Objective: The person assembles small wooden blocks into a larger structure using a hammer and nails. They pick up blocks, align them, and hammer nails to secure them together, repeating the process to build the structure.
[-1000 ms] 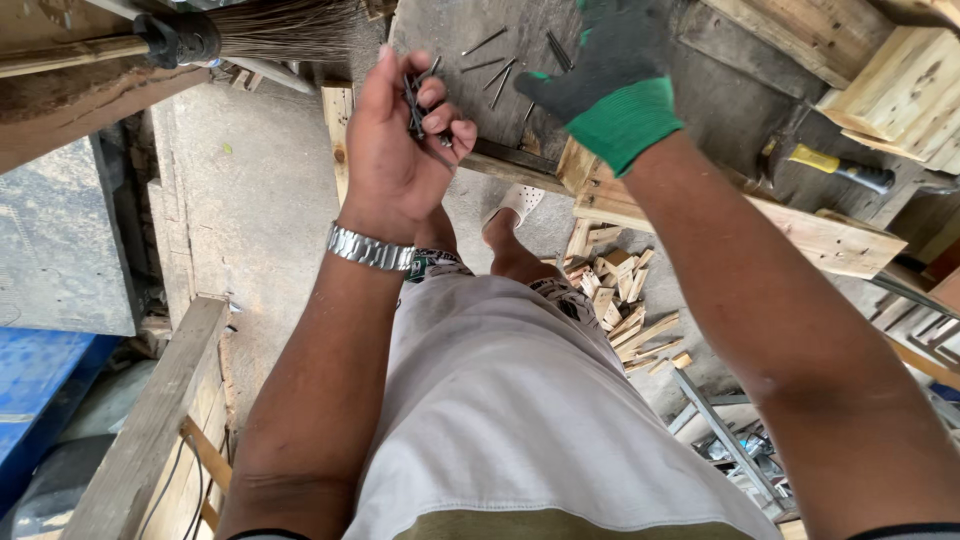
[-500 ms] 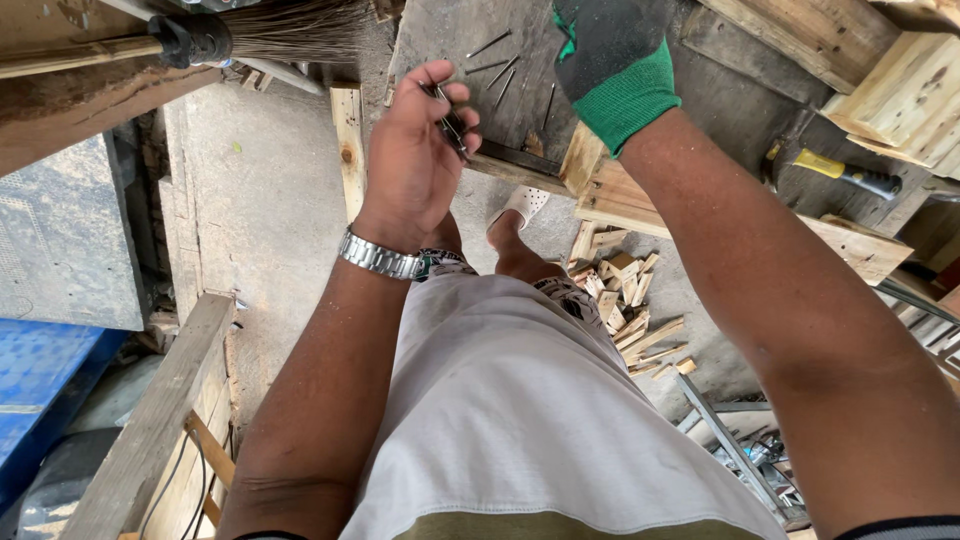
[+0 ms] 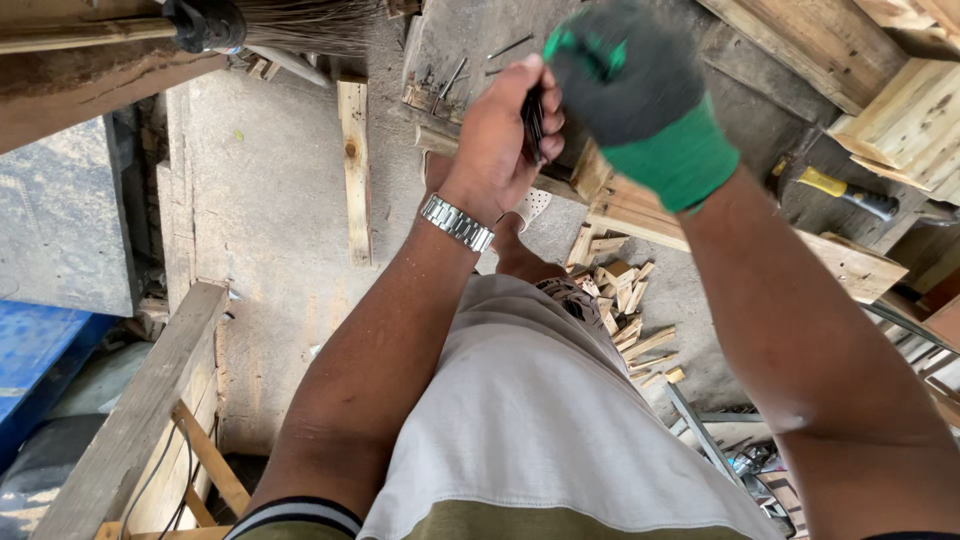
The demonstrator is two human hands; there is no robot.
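Nails (image 3: 533, 122) sit bunched in the bare left hand (image 3: 500, 135), fingers curled tight round them, steel watch (image 3: 457, 222) on that wrist. Just beside it, nearly touching, the gloved right hand (image 3: 625, 85) is closed narrow; whether it pinches anything, can't tell. Further right, a yellow-handled hammer (image 3: 845, 192) lies on the floor.

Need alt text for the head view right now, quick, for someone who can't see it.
The bare left hand pinches a bundle of dark nails beside the gloved right hand, above a concrete floor strewn with wood offcuts. A broom and yellow-handled hammer lie nearby.
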